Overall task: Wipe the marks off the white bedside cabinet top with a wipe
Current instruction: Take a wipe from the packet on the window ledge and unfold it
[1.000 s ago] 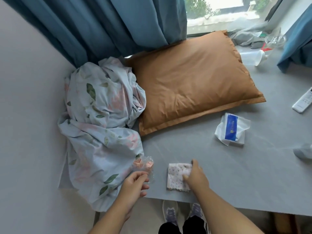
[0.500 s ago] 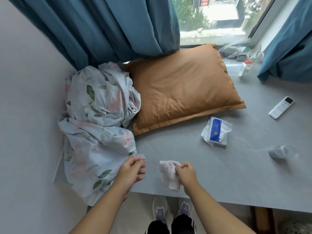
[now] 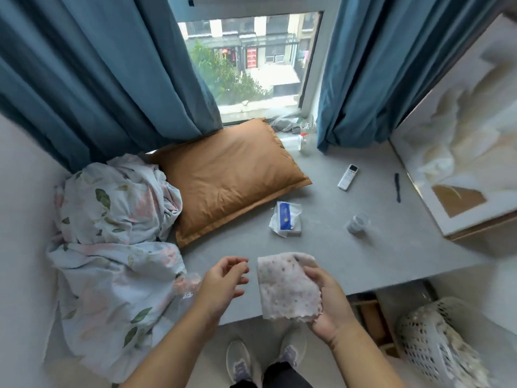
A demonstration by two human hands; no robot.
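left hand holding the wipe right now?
No, the wipe hangs from the right hand alone; the left hand is beside it with fingers open, not touching it.

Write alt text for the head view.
The right hand holds up a speckled wipe over a grey ledge, with the left hand open beside it. Behind lie an orange pillow and a wipes pack.

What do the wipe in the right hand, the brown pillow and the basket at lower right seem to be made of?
Wipe: thin non-woven fabric, it seems; limp, ragged-edged, with speckled marks. It drapes from the right hand.
Pillow: smooth woven cloth, slight sheen, soft creases.
Basket: looks like pale moulded plastic, with a regular grid of holes.
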